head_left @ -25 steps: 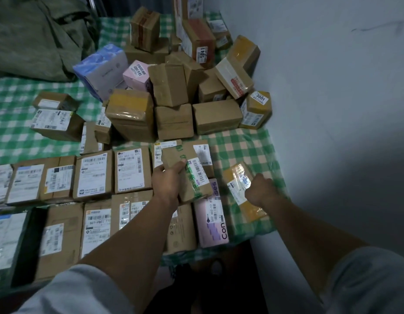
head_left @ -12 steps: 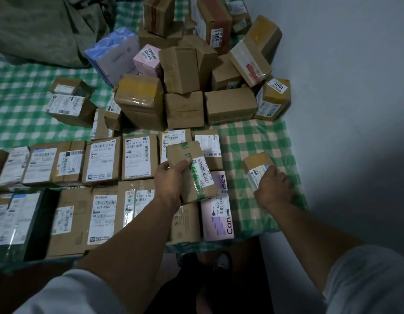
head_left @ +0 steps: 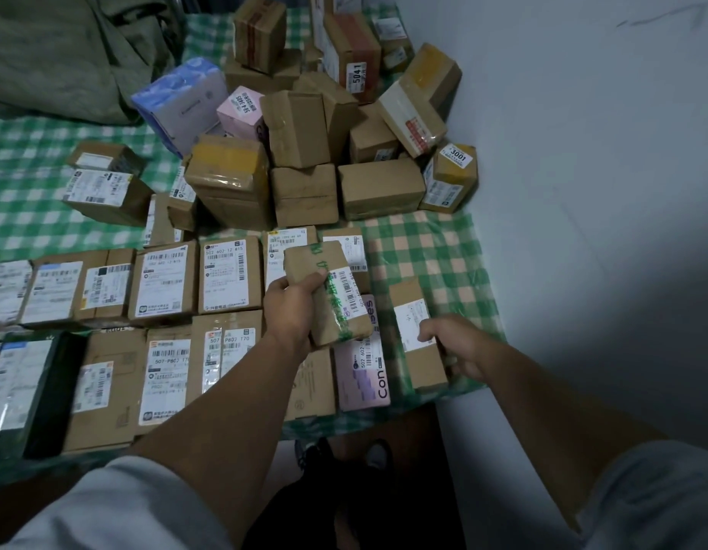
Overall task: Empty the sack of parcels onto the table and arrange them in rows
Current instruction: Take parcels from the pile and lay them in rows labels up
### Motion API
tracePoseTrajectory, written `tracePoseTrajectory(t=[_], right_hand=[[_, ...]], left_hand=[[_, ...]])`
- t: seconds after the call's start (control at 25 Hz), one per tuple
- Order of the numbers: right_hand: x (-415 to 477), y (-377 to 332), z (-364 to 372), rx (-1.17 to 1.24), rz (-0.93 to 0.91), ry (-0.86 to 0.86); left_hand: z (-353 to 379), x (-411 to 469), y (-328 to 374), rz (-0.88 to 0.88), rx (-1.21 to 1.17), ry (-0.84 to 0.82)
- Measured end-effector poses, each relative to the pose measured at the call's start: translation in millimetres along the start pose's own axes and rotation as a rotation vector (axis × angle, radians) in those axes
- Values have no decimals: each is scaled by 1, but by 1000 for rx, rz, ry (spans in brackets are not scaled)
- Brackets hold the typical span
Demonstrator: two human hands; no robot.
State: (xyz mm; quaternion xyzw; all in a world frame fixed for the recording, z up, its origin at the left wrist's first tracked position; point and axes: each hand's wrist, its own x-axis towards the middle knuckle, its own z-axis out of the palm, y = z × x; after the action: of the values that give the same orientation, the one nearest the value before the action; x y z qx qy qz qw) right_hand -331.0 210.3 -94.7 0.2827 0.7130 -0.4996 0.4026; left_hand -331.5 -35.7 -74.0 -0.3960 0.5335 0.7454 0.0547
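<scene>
My left hand (head_left: pixel 290 307) grips a brown parcel with green tape (head_left: pixel 326 287) and holds it above the near rows. My right hand (head_left: pixel 457 345) rests on the side of a small brown box with a white label (head_left: pixel 413 327), which lies flat at the right end of the front row beside a pink parcel (head_left: pixel 362 371). Two rows of labelled parcels (head_left: pixel 165 279) run leftwards along the near side of the table. A loose heap of parcels (head_left: pixel 304 129) is piled at the back against the wall. The green sack (head_left: pixel 66 53) lies crumpled at the far left.
A green checked cloth (head_left: pixel 435 248) covers the table, and a bare patch of it shows between the heap and my right hand. A pale wall (head_left: pixel 582 172) borders the table on the right. Two loose boxes (head_left: pixel 102 188) sit at the left, behind the rows.
My right hand has turned the small box over and laid it flat at the end of the front row. My left hand still holds the green-taped parcel in much the same place.
</scene>
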Motion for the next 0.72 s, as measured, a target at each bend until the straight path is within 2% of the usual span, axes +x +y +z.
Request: tracePoseTrajectory(t=[0.12,0.44,0.6,0.72], right_hand=[[4,12,11,24,10,-59],[5,21,28,-8,-90,-60],[5,20,34,-173,-225,-58],[11,18,41,-279,-226,40]], left_hand=[[-6,-4,-6,-4,14,6],[-18,-10,-11,-2,54,56],[-20,-11,-9,0,46,76],[-23,-10,-7,3,43,87]])
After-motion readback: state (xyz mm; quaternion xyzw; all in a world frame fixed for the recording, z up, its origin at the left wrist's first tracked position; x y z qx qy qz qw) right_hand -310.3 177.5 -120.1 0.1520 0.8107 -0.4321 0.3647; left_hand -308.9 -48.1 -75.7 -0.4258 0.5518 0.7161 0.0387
